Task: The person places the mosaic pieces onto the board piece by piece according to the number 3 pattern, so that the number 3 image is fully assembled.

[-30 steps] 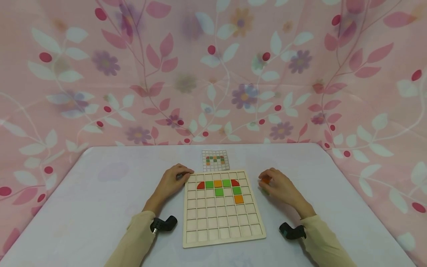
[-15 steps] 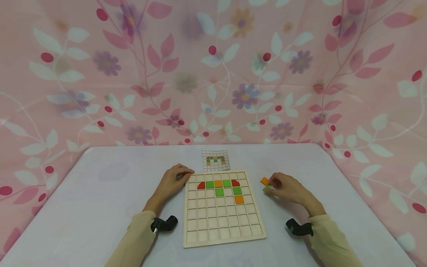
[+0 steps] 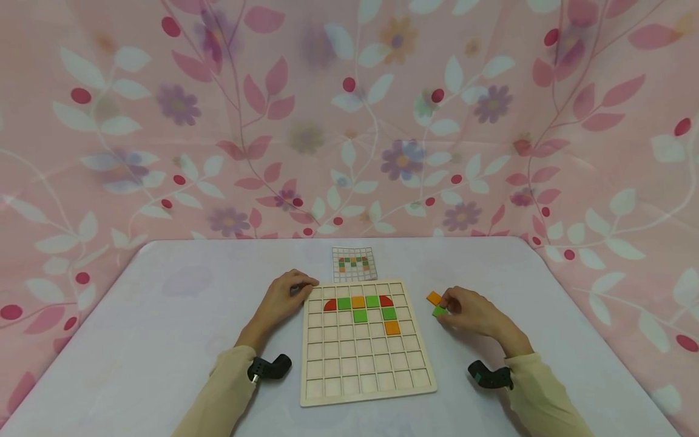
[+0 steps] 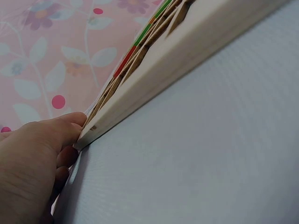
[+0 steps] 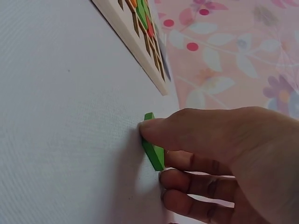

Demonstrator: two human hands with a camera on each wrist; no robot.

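My left hand (image 3: 285,294) holds the far left corner of a pale wooden grid board (image 3: 355,365), its thumb (image 4: 70,117) on the rim and the other fingers curled at the edge. Set in the board are two red quarter-round tiles, with green and orange square tiles between and below them; one red piece (image 3: 330,304) lies at the left and an orange square (image 3: 392,328) at the right. To the right of the board, my right hand (image 3: 472,311) pinches a green square tile (image 5: 155,155) between thumb and fingers, close over the table. Beside it lies a loose orange tile (image 3: 434,297).
A printed pattern card (image 3: 354,274) with a coloured grid lies just beyond the board's far edge. White cloth covers the table (image 3: 147,346). Behind it hangs a pink floral curtain (image 3: 306,133).
My right hand has drawn back to the right and a little nearer, uncovering the orange tile and part of the green one. The left hand stays on the board's corner.
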